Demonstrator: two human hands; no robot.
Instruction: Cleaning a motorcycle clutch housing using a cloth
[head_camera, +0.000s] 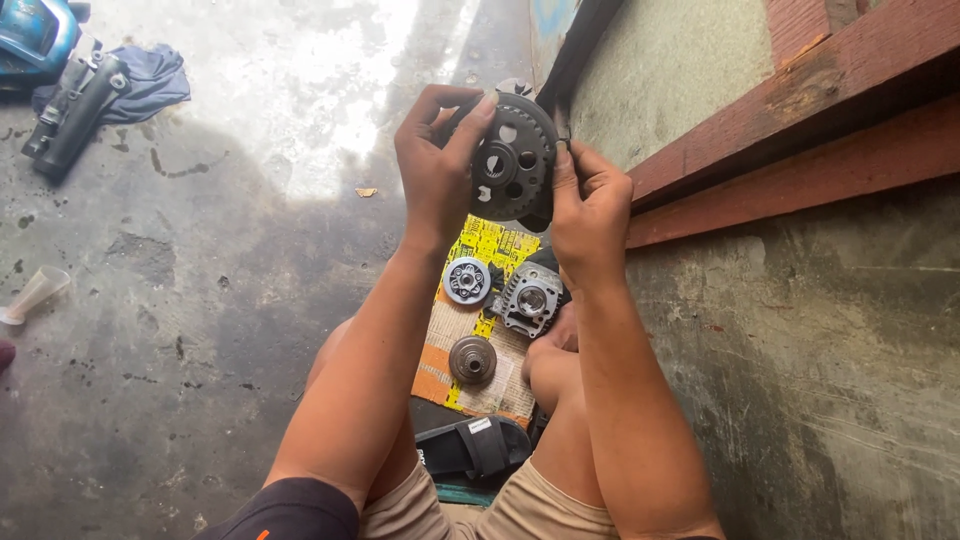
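Both hands gripped a toothed metal clutch disc (513, 160) above the newspaper's (455, 330) far edge: left hand (437, 165) fingers closed over its rim, right hand (588, 205) pinching the opposite side; it looked heavy, rigid, greasy, best held by the rim

Both forearms raised ahead, left hand (437, 160) and right hand (590, 210) side by side, fingers curled in grip.

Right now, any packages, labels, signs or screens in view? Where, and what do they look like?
Printed paper sheet: flat on the floor between the knees, yellow with orange and pale patches, under three metal parts.
Small white label: on the black sandal strap.
No screens or signs.
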